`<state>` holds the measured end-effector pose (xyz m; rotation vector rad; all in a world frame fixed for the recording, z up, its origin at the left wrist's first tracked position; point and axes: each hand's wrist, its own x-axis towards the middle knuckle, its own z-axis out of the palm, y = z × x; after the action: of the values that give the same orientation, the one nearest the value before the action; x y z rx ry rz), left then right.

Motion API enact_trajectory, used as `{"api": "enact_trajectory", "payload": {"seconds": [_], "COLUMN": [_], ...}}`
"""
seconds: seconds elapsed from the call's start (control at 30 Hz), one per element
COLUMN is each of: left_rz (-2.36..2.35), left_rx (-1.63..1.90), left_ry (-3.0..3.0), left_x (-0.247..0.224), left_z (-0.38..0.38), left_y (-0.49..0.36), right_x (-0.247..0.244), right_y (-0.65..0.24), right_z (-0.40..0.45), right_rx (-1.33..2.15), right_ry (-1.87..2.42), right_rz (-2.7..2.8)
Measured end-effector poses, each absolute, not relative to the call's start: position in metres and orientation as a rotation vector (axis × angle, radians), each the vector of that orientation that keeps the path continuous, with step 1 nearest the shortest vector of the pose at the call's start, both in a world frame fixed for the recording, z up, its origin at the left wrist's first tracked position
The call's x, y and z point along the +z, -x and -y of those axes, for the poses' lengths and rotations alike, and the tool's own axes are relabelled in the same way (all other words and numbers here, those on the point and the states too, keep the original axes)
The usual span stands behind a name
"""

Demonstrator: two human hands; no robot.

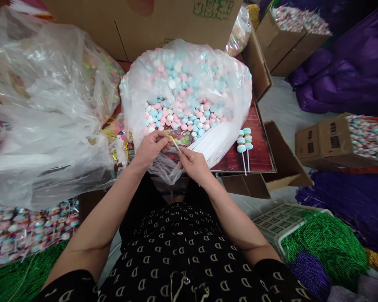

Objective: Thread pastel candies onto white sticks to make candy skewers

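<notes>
1. Just below the centre of the frame, the right hand [192, 162] has its thumb and finger closed on the lower end of a thin white stick [176, 145], which tilts up to the left.
2. The left hand [149, 147] is near the stick's upper end, its fingers curled in and tips nearly together; whether they grip anything is hard to tell.
3. Behind the hands, a clear plastic bag [130, 94] fills the upper middle, with pink, blue and white candies [176, 115] in it.
4. Small yellow and green rings [186, 138] lie just beyond the fingers, with a bundle of white sticks [212, 144] to their right.
5. Right of centre, two candy skewers [247, 139] lie side by side on the dark red table [262, 153].
</notes>
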<state>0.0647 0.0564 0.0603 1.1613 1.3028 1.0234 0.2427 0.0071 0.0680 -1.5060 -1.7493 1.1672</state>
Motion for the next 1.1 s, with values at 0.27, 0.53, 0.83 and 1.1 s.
{"api": "enact_trajectory", "payload": {"seconds": [0.27, 0.53, 0.83, 1.1], "left_rz": [-1.334, -1.468, -1.869, -1.808], "left_rx": [1.043, 0.791, 0.109, 0.338], "left_ry": [-1.417, -1.956, -2.308, -2.239], "left_x": [0.046, 0.065, 0.071, 0.065], "left_z": [-0.043, -0.047, -0.08, -0.077], "left_y": [-0.072, -0.07, -0.067, -0.056], "right_x": [0.064, 0.046, 0.048, 0.048], "right_y": [-0.243, -0.248, -0.251, -0.253], "right_z": [-0.004, -0.007, -0.003, -0.003], "right_rx": [1.204, 1.216, 1.317, 1.332], "right_ry": [1.523, 1.522, 1.413, 1.51], "right_rz": [1.716, 1.434, 1.367, 1.403]}}
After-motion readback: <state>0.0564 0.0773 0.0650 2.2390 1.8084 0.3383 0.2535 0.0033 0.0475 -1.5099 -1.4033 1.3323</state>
